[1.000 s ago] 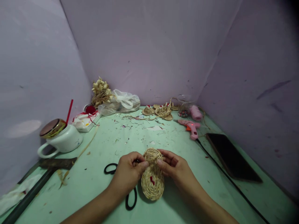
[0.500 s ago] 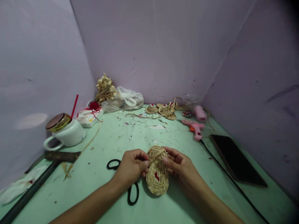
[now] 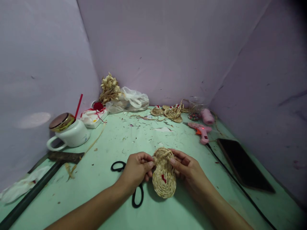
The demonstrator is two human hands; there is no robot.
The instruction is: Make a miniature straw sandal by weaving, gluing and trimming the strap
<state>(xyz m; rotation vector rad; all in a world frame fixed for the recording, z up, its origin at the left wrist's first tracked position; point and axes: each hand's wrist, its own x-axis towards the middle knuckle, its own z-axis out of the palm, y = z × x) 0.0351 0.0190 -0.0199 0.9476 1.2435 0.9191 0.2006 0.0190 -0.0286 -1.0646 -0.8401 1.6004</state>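
Note:
Over the near middle of the table I hold a small woven straw slipper, with a band across its upper part and a bit of red yarn on its lower part. The fingers of my left hand pinch at its left edge, beside the band. On the other side my right hand grips the slipper's upper right edge, thumb on top and fingers behind. Black-handled scissors lie partly hidden under my left hand.
To the right are a pink glue gun with a black cord and a dark tablet. A hammer-like tool and white mug stand left. Behind lie woven pieces, pink thread and a plastic bag.
The view has shifted slightly. The slipper has turned a little, its lower end swinging right, and both hands keep their hold.

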